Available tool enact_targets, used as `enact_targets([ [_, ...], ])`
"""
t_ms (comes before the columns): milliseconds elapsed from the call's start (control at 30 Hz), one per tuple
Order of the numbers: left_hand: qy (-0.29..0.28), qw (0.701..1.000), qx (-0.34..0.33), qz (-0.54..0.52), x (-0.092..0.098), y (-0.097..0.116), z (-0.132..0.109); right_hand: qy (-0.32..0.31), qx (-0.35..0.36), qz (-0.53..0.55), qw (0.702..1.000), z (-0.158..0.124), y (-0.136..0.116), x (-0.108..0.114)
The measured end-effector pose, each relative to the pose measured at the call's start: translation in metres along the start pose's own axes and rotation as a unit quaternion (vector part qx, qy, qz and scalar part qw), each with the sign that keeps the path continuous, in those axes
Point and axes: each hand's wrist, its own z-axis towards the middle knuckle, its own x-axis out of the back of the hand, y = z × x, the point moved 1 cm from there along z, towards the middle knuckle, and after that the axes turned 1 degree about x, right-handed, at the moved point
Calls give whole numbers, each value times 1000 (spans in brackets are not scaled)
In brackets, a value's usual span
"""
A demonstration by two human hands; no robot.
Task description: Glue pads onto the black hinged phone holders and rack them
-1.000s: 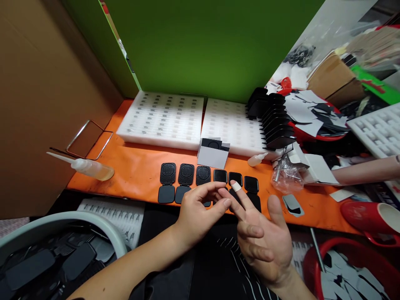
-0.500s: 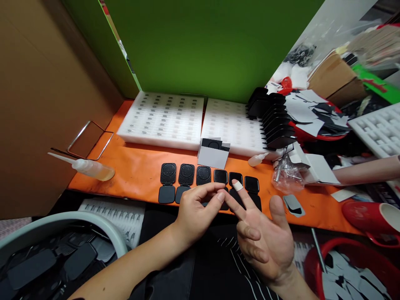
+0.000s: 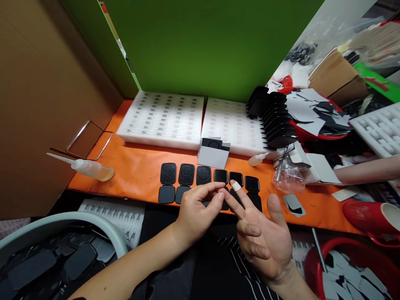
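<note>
My left hand (image 3: 200,211) is closed in a pinch, its thumb and index finger meeting at the tip of one of my right hand's fingers. My right hand (image 3: 265,235) is turned palm up with fingers apart, two of them partly bent. White tape (image 3: 236,186) wraps one of its fingertips. Just beyond both hands lies a row of black two-part hinged pieces; those on the left, such as this ribbed piece (image 3: 168,173), carry a round pattern, while others, such as this smooth piece (image 3: 251,183), are plain. My fingers hide part of the row's middle.
White foam trays (image 3: 162,143) stand behind the row, with black plates (image 3: 278,121) stacked on the right one. A folded card (image 3: 213,158) sits between. Bottles (image 3: 93,170) (image 3: 258,159), a red mug (image 3: 362,216), a grey-rimmed tub (image 3: 103,223) and a red basin (image 3: 331,246) surround the orange surface (image 3: 137,179).
Almost nothing differs. My right hand has shifted very slightly to the left, and the pinch at its fingertip stays the same.
</note>
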Motion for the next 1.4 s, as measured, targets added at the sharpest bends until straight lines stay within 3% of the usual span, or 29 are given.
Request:
enact_targets([
  [333, -15, 1000, -21, -3, -4, 4, -2, 9, 7, -22, 1000, 1, 0, 5],
  [700, -18, 996, 64, -67, -2, -5, 6, 3, -8, 36, 999, 4, 0, 6],
  [1033, -23, 999, 42, -14, -5, -7, 7, 35, -18, 61, 997, 4, 1, 9],
  [1300, -35, 994, 83, -63, -3, -11, 11, 37, -10, -5, 999, 8, 1, 15],
  [1400, -32, 997, 59, -27, -4, -11, 10, 40, -8, -56, 998, 9, 2, 17],
])
